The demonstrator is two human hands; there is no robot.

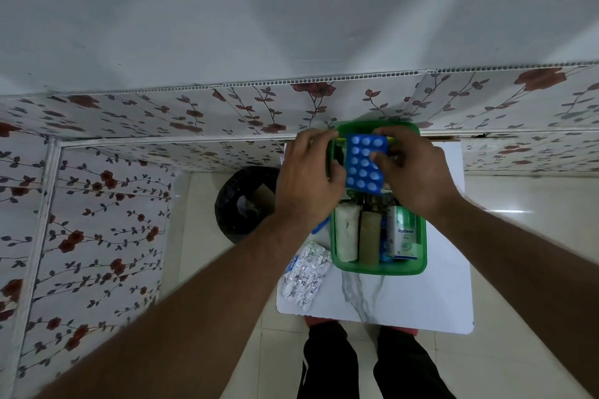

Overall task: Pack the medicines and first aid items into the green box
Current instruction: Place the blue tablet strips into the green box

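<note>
A green box point(379, 268) stands on a small white marble-patterned table point(405, 298). Inside its near part lie a white bandage roll point(346, 232), a brown roll point(369, 236) and a white-green medicine carton point(403, 233). Both hands hold a blue blister strip of white tablets point(364, 163) over the far part of the box. My left hand point(308, 178) grips its left edge. My right hand point(411, 168) grips its right edge, thumb on top. Silver blister strips point(306, 275) lie on the table left of the box.
A black bin point(241, 204) stands on the tiled floor left of the table. Floral wall panels run behind and to the left. My legs in dark trousers point(366, 363) are below the table's near edge.
</note>
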